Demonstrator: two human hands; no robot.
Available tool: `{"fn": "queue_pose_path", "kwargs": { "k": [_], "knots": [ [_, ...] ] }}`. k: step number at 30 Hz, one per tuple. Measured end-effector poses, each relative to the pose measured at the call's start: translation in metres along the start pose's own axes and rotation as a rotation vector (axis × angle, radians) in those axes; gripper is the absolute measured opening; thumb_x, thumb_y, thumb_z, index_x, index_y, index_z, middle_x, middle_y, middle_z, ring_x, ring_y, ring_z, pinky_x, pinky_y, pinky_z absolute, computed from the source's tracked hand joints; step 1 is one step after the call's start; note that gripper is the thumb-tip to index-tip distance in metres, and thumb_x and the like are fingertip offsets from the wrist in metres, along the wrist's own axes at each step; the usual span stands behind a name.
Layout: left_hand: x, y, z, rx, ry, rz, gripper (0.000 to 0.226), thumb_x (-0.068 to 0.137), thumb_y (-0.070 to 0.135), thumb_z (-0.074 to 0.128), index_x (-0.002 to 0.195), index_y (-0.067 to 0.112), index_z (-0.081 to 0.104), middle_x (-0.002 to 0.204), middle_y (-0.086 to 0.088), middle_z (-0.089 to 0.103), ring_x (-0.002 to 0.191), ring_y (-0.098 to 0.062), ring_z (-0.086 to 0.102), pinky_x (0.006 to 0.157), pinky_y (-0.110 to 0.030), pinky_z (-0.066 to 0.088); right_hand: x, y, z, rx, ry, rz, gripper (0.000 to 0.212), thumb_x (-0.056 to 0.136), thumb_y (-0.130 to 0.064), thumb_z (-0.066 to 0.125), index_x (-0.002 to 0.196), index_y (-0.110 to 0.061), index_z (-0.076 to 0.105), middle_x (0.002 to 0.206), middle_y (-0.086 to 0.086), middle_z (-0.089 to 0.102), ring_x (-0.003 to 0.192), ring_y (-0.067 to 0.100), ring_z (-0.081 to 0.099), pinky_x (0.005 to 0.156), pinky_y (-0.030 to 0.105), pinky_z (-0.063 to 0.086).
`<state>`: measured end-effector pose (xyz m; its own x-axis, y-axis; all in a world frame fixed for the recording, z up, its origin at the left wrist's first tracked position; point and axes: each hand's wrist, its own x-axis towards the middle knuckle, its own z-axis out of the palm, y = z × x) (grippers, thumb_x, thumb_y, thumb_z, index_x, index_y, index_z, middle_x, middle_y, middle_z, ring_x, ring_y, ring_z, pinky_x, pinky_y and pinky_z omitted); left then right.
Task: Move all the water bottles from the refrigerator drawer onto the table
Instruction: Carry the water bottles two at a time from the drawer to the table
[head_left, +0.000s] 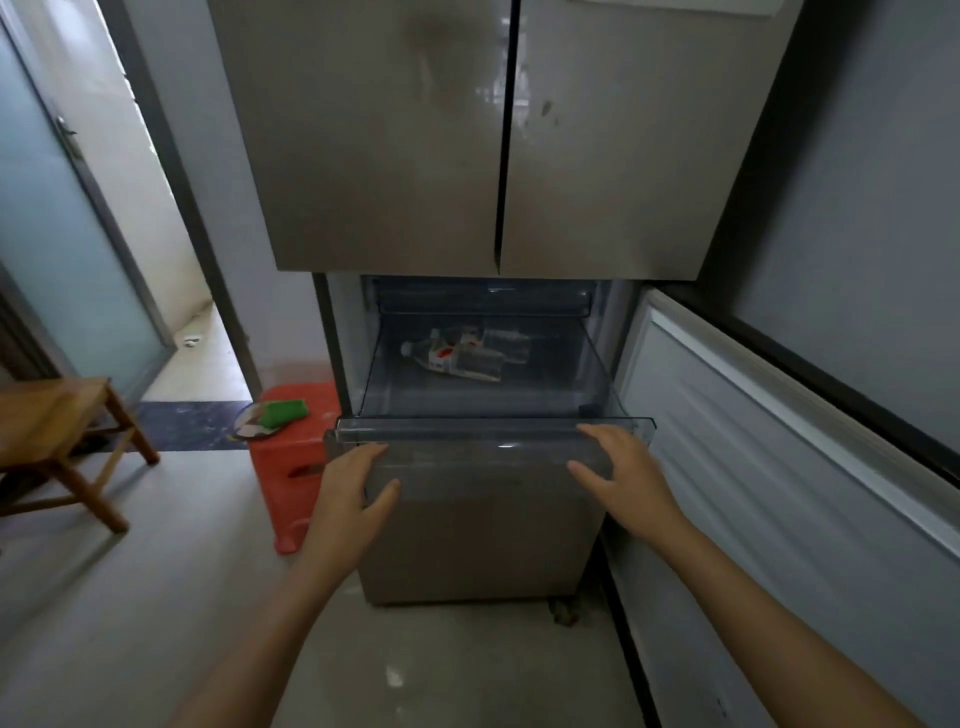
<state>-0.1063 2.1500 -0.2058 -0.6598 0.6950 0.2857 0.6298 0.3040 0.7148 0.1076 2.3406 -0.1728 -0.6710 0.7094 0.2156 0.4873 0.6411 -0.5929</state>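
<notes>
Clear drawer (493, 431), bottles (462, 356) inside; left hand (353, 483), right hand (623, 473)

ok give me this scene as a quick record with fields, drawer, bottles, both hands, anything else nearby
drawer: clear refrigerator drawer, pulled out
bottles: water bottles lying on their sides towards the back of the drawer; at least two, exact count unclear
left hand: left hand open, fingers against the drawer front, left end
right hand: right hand open, fingertips at the rim, right end; contact unclear
table: wooden table at far left, partly in view
other: red stool beside the refrigerator, green item on it
</notes>
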Motion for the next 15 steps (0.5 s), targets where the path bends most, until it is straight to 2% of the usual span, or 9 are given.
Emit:
{"fn": "queue_pose_path", "kwargs": {
  "k": [4, 8, 15],
  "knots": [
    [0.025, -0.006, 0.003, 0.032, -0.001, -0.023, 0.045, 0.083, 0.024, 0.058, 0.125, 0.010, 0.050, 0.129, -0.012, 0.051, 0.122, -0.025, 0.042, 0.101, -0.034, 0.031, 0.042, 0.002, 0.016, 0.014, -0.060, -0.049, 0.049, 0.089, -0.028, 0.058, 0.134, -0.017, 0.043, 0.137, 0.001, 0.043, 0.128, 0.016, 0.037, 0.105, 0.025, 0.026],
    [0.065, -0.018, 0.009, 0.032, 0.016, -0.018, 0.043, 0.087, 0.013, 0.059, 0.128, 0.011, 0.048, 0.134, -0.010, 0.047, 0.127, -0.023, 0.038, 0.104, -0.037, 0.031, 0.087, 0.001, 0.032, -0.013, -0.077, -0.075, 0.049, 0.089, -0.030, 0.058, 0.133, -0.017, 0.043, 0.137, 0.002, 0.044, 0.127, 0.018, 0.038, 0.107, 0.036, 0.031],
    [0.140, -0.052, 0.033, 0.147, -0.066, 0.024, 0.042, 0.089, 0.023, 0.054, 0.130, 0.012, 0.047, 0.135, -0.006, 0.045, 0.128, -0.020, 0.034, 0.106, -0.033, 0.028, 0.162, 0.004, 0.053, -0.128, -0.143, -0.063, 0.051, 0.088, -0.032, 0.058, 0.135, -0.018, 0.042, 0.137, 0.003, 0.044, 0.126, 0.020, 0.039, 0.106, 0.031, 0.032]
  ]
}}
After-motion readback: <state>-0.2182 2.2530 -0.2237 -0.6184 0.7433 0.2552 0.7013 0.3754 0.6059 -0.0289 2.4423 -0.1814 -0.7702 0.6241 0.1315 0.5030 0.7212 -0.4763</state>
